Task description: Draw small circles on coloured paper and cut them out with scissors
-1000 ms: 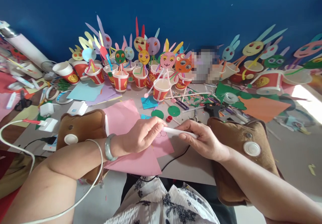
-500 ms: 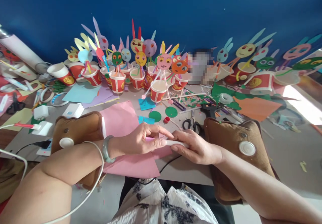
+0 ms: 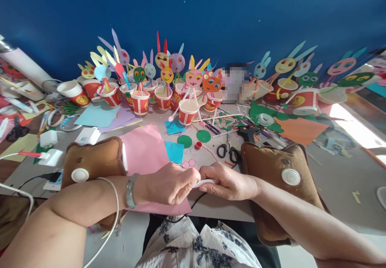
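Note:
A slim white, slightly curved thing (image 3: 205, 183) bridges the gap between my hands; much of it is covered, so its exact kind cannot be told. My right hand (image 3: 229, 181) is closed around its right part. At its left end my left hand (image 3: 170, 183) is closed, thumb and curled finger pressed together at the tip. Under my left hand lies pink paper (image 3: 144, 145), with a piece of blue paper (image 3: 175, 152) just beyond. Several small pink rings drawn or lying near the hands surround a bare patch of table. A small red cap (image 3: 198, 145) sits farther off.
Red-and-white paper cups (image 3: 189, 113) with paper rabbit faces line the blue wall. Brown hand warmers (image 3: 93, 159) flank my arms. Black scissors (image 3: 228, 151), a glue gun (image 3: 249, 133), a tape roll (image 3: 265, 119) and paper scraps lie at centre right. A white cable (image 3: 116, 203) crosses my left forearm.
My left fingers, stretched out before, have curled into a closed hand. Both hands have come slightly nearer to my body with the white thing, uncovering more blue paper.

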A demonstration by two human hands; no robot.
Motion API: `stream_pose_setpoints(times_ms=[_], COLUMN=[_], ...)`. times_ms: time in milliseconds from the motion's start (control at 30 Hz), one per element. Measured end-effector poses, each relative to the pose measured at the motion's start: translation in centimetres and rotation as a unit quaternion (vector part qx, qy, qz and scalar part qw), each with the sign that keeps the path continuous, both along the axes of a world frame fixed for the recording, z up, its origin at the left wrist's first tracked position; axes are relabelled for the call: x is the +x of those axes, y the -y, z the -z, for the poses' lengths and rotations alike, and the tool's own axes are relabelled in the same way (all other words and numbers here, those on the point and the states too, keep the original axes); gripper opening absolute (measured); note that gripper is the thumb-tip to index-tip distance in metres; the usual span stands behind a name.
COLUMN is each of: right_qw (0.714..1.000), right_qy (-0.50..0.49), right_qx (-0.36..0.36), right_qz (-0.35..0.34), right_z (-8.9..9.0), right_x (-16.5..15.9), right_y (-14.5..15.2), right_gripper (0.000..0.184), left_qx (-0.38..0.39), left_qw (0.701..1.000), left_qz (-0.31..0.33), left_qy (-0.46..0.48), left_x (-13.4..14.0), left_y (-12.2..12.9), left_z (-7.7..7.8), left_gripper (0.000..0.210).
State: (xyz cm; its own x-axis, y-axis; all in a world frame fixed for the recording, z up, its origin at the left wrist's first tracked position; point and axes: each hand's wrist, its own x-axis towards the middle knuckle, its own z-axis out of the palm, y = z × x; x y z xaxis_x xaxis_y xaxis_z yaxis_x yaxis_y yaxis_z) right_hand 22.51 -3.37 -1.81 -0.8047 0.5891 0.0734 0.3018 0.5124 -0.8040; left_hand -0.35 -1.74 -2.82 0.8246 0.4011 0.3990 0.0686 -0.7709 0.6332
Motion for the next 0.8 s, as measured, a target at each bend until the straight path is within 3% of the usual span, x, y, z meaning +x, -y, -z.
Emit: stream_pose_setpoints(times_ms=[100, 200, 233, 300, 400, 500, 567, 633, 700, 800], right_qw=[0.999, 0.980, 0.961, 0.897, 0.797, 0.745, 0.727, 0.740, 0.758, 0.756], right_qy=[0.041, 0.116, 0.138, 0.195, 0.323, 0.416, 0.451, 0.475, 0.508, 0.529], right_qx=[0.034, 0.093, 0.121, 0.190, 0.227, 0.240, 0.267, 0.228, 0.138, 0.101], right_qz=[0.009, 0.134, 0.205, 0.349, 0.457, 0.463, 0.444, 0.418, 0.385, 0.373], right_z=[-2.0, -4.5, -4.9, -5.1, -4.1, -3.2, -3.1, -3.2, -3.3, -3.0], right_x=[1.1, 3.8, 4.9, 7.1, 9.4, 9.5, 8.6, 7.4, 6.3, 5.1], right_y=[-0.2, -1.0, -1.4, -2.4, -3.8, -3.9, -3.2, -2.3, -1.4, -1.0], right_gripper=[0.026, 0.027, 0.029, 0.034, 0.039, 0.040, 0.042, 0.038, 0.030, 0.026], left_qx=[-0.089, -0.189, -0.188, -0.163, -0.110, -0.050, -0.018, 0.001, 0.017, 0.053], left_qw=[0.995, 0.969, 0.958, 0.944, 0.947, 0.953, 0.955, 0.960, 0.963, 0.961], left_qz=[-0.040, -0.140, -0.187, -0.252, -0.283, -0.294, -0.295, -0.275, -0.242, -0.197], left_qy=[-0.008, 0.082, 0.109, 0.136, 0.102, 0.053, 0.009, -0.054, -0.117, -0.184], left_x=[0.1, 0.0, 0.0, 0.0, 0.1, 0.2, 0.2, 0.1, 0.0, 0.0], left_y=[-0.5, -2.1, -2.7, -4.0, -5.3, -5.8, -5.8, -5.6, -5.4, -5.0], left_z=[-0.1, -0.2, -0.2, -0.1, 0.4, 0.7, 0.8, 0.7, 0.6, 0.8], left_gripper=[0.014, 0.021, 0.019, 0.012, 0.011, 0.019, 0.020, 0.014, 0.003, 0.023])
